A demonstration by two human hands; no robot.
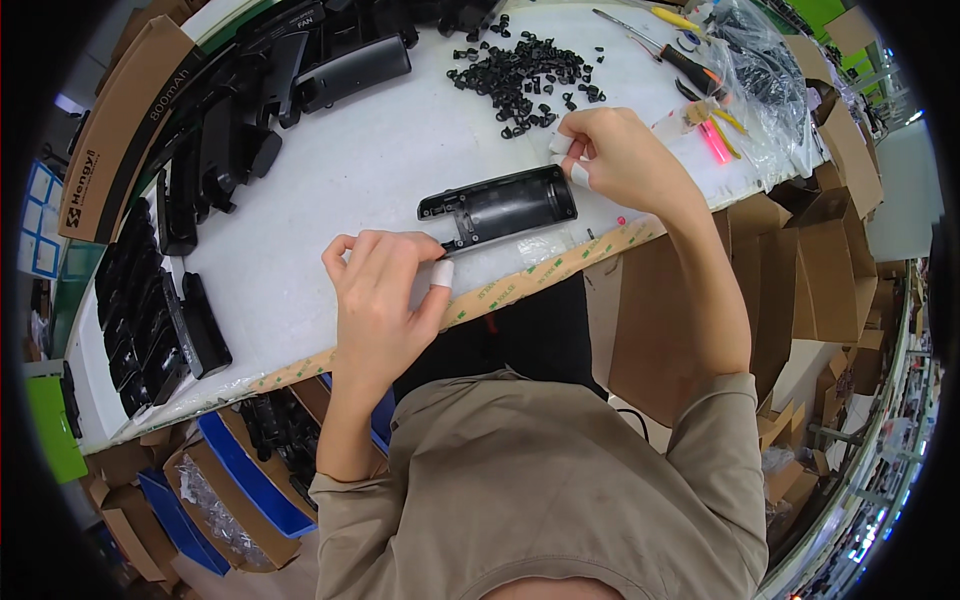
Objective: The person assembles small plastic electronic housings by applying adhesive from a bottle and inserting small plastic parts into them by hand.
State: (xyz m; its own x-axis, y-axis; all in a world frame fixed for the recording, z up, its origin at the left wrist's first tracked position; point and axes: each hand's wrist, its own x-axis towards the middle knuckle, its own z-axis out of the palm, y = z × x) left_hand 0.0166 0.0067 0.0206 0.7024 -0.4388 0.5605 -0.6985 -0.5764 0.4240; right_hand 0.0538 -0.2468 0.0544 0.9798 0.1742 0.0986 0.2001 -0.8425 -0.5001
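A long black plastic housing half [505, 208] lies on the white worktop with its hollow inside facing up. My left hand [385, 290] is closed at its near left corner, thumb and index finger pinching the edge there. Close to the housing's right end, my right hand [610, 150] has thumb and index finger curled together; whatever may be between them is too small to make out. White covers wrap some fingertips on both hands. Just beyond the housing lies a loose pile of small black plastic parts [530, 75].
More black housings [355, 73] line the far and left sides of the worktop [310, 200]. A cardboard box [125, 130] stands at the left edge. Far right are a screwdriver [690, 70], pliers, a pink item [715, 142] and clear plastic bags [770, 80]. Cardboard boxes [825, 260] stand beyond the right edge.
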